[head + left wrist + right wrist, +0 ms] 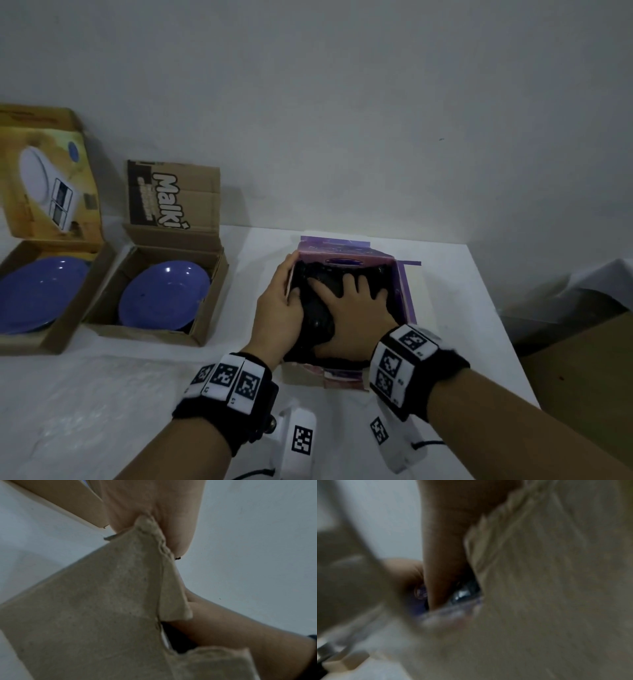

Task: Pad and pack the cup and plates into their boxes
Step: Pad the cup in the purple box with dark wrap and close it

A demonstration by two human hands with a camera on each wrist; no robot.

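A purple box (407,291) stands open mid-table, filled with dark, glossy padding (317,318). No cup shows. My left hand (277,301) grips the box's left wall, thumb inside and fingers outside. My right hand (356,308) lies flat inside the box, fingers spread, pressing on the padding. Two blue plates lie in open cardboard boxes at the left: one plate (164,294) in the printed brown box (205,308), the other plate (37,294) in the yellow-lidded box (68,315). The left wrist view shows a brown box flap (102,601). The right wrist view is blurred.
A clear sheet of wrap (85,404) lies on the white table in front of the plate boxes. The table's right edge runs close past the purple box, with a brown carton (582,370) below it. A wall stands behind the table.
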